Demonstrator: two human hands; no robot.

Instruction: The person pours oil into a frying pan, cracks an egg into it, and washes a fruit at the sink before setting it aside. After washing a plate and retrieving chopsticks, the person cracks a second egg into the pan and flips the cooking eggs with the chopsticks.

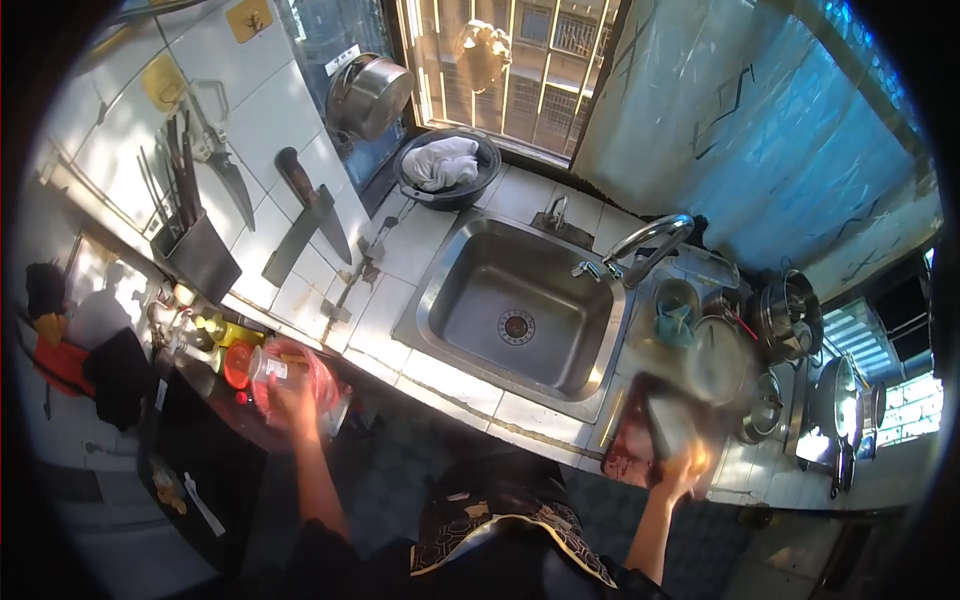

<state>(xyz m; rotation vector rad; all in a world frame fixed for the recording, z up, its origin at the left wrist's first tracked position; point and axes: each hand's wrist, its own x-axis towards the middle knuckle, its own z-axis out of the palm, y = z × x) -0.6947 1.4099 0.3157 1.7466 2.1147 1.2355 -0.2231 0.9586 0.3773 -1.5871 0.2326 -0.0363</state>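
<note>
Head view, the only one we have: our left hand (292,398) is low on the left, at a red plastic bag (325,382) with a clear tub (262,366) right beside it. Blur there; we can't tell whether the fingers are closed on bag, tub or neither. Our right hand (685,463) is at the near edge of a flat grey piece (672,418) over a dark red tray (628,445), on the bench (455,393) right of the sink (450,290). Blurred too; grip on that piece looks likely, but we can't confirm closure. Handling notes, our judgement: arms are spread wide, so steady one side before loading the other. Keep the grey piece level and clear of the glass lid (715,362) just beyond it. Tray sits close to the bench's front edge, so don't drag it toward us. Bag is probably limp: gather it high, don't knock the tub.
</note>
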